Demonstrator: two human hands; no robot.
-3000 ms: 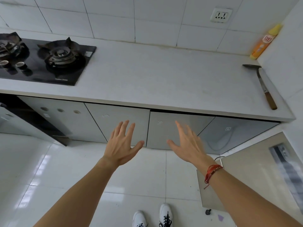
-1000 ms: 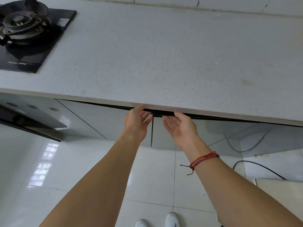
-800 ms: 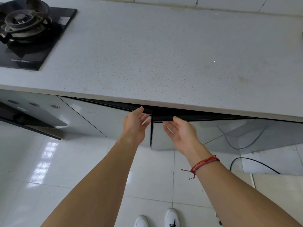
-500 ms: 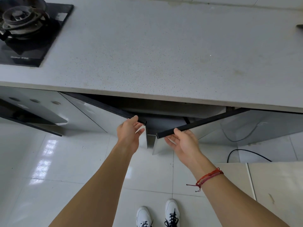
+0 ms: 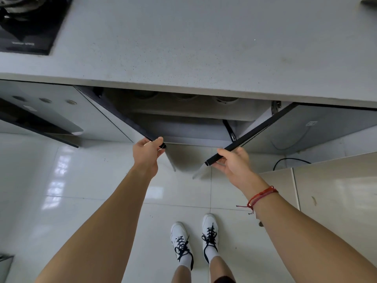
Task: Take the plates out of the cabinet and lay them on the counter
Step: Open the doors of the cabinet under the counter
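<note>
1. I've got my left hand (image 5: 147, 152) pinched on the top corner of the left door (image 5: 114, 117), thumb over the dark edge and the rest curled beneath it.
2. My right hand (image 5: 234, 160) is gripping the top corner of the right door (image 5: 306, 129) the same way, the dark rail lying across my fingers.
3. Both doors stand swung out toward me in a V, hinges at the far outer sides, free corners near each other just ahead of my hands.
4. The cabinet (image 5: 183, 127) opening sits straight ahead and below the counter (image 5: 183, 48) lip, between my two hands.
5. The plates: I can make out a few rounded dim shapes (image 5: 184, 97) high at the back, right under the counter edge, side by side in a left-to-right row. I judge those could be the plates, but it's too dark to be sure.
6. So the target lies forward of both hands and deeper in, about centred, neither hand clearly nearer.
7. My read: the doors need to open wider, then either hand lets go and reaches straight in under the overhang.
8. The counter above is bare in the middle, with the stove (image 5: 26, 23) at far left, so there's plenty of landing room directly over the opening.
</note>
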